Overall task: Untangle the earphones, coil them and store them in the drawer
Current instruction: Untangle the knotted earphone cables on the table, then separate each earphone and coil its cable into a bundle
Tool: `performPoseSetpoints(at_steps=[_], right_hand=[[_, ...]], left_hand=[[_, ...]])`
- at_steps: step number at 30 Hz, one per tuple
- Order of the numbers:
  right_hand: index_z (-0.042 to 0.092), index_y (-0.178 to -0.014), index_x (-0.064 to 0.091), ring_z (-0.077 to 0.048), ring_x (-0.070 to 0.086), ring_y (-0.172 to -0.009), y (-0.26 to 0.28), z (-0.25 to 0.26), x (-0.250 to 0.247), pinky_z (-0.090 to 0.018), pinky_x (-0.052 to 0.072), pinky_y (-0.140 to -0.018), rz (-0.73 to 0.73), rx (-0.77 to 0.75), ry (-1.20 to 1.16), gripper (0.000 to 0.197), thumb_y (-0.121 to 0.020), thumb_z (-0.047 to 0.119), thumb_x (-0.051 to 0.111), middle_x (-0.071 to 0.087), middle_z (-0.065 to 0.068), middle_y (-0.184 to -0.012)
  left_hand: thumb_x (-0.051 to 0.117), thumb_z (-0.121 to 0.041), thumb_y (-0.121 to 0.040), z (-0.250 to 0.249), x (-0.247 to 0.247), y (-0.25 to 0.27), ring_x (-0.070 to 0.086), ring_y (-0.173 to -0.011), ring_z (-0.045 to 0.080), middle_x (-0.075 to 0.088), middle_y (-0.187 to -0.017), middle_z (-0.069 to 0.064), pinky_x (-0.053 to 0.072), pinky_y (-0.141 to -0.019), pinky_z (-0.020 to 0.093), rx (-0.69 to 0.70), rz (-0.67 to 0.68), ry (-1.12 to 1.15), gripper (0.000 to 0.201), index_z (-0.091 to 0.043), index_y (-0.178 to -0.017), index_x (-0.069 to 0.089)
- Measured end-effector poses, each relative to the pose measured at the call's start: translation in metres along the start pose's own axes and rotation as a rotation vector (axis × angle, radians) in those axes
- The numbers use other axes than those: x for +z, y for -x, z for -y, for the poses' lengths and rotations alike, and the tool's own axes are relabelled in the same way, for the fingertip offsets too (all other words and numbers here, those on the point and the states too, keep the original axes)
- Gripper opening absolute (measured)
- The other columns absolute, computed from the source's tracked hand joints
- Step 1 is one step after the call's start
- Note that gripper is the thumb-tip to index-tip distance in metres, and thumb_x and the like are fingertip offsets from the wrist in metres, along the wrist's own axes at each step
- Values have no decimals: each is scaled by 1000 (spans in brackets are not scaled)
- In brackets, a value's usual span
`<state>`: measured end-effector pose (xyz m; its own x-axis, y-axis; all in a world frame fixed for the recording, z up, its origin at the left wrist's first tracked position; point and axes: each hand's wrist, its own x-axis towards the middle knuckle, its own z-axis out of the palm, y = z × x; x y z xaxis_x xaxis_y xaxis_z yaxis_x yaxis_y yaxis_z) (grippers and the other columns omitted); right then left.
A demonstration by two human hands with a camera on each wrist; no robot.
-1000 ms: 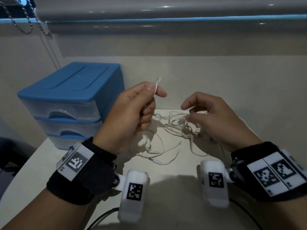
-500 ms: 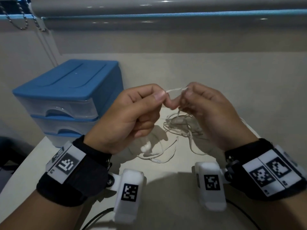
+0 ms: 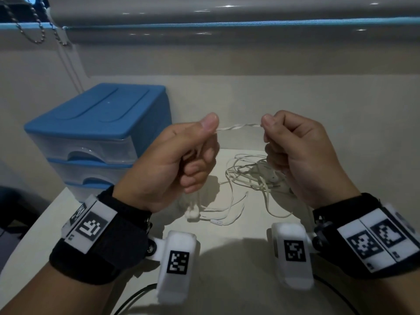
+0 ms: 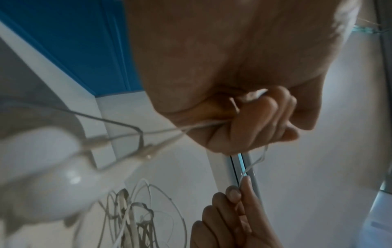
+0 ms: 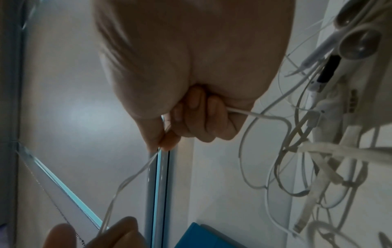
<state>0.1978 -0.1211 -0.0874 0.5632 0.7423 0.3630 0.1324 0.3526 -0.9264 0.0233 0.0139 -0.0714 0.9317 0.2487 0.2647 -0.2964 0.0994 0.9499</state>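
Now we should keep the twisted cord (image 3: 237, 127) taut and untwist it slowly, feeding slack from the tangle (image 3: 252, 176) on the table (image 3: 227, 292) rather than yanking, which in our judgement would tighten the knots. Our left hand (image 3: 172, 164) and right hand (image 3: 302, 155) are both fisted, each pinching one end of that stretch between thumb and forefinger, well above the table beside the closed drawers (image 3: 91, 142).

No readable text anywhere here, honestly. The only sign-like things are the black-and-white square code markers: on the left wristband (image 3: 91, 226), the right wristband (image 3: 375, 242) and the two white wrist camera housings (image 3: 178, 262) (image 3: 295, 250). There's tiny print under the wristband markers, too small to make out.
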Motion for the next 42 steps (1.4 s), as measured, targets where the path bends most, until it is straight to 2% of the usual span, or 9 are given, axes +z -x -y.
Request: performPoseSetpoints(at_steps=[4,6,10,17,23,27,30,36,42], right_hand=[[9,-75,57,-14,17,-51,1,3,-1,-21,16,-44,53,-2,-75,32,-99,28,57,30,-19,-61],[4,-79,57,-14,22,-52,2,5,-1,-23,16,-43,81,1,-136,29,-97,24,50,48,-10,-64],[5,-76,60,-22,21,-55,3,5,4,-28,16,-48,112,-4,-58,24,-93,20,51,36,-6,-58],[4,-78,63,-17,38,-54,6,14,17,-27,33,-52,174,-69,131,12,-89,2,63,45,-7,-59],[9,-95,61,-18,49,-58,7,51,26,-31,45,-57,290,-94,366,23,-88,-13,61,51,-9,-66],[16,-108,53,-28,63,-52,5,85,38,-42,53,-51,416,-93,483,39,-84,-13,57,57,-9,-78],[22,-115,50,-21,65,-58,3,118,50,-38,54,-52,488,-180,659,48,-81,-11,58,56,-1,-84],[29,-119,50,-9,52,-62,-4,182,62,-27,45,-58,567,-200,850,45,-85,4,65,61,-3,-103],[5,-90,70,-12,46,-60,-6,229,63,-25,37,-58,527,-213,893,16,-98,18,66,63,-4,-70]], left_hand=[[61,-41,-93,3,3,-1,30,-33,6,42,-48,-1,29,-36,15,-55,-2,-78,34,-11,-79,68],[62,-36,-95,3,5,-2,26,-34,7,38,-48,-1,25,-37,15,-70,-21,-149,29,-13,-81,70],[55,-57,-95,-1,5,-1,19,-42,13,33,-51,-1,15,-44,27,-123,41,-226,49,-13,-94,74],[59,-52,-90,-4,14,0,60,-55,18,65,-65,12,49,-57,23,-201,35,-296,52,-4,-103,73],[59,-55,-93,-25,25,3,72,-81,29,75,-92,22,57,-74,31,-220,33,-281,45,-14,-97,77],[49,-59,-91,-43,35,7,72,-97,37,76,-102,22,55,-86,34,-218,38,-317,67,1,-107,72],[55,-47,-98,-64,42,12,72,-88,29,75,-98,25,57,-83,31,-164,38,-328,56,7,-104,69],[53,-32,-105,-112,52,22,45,-51,16,41,-61,2,55,-70,35,-94,-98,-346,37,-22,-75,72],[50,-26,-106,-164,59,30,28,-50,13,29,-59,-4,41,-52,23,48,-215,-451,31,-12,-81,62]])
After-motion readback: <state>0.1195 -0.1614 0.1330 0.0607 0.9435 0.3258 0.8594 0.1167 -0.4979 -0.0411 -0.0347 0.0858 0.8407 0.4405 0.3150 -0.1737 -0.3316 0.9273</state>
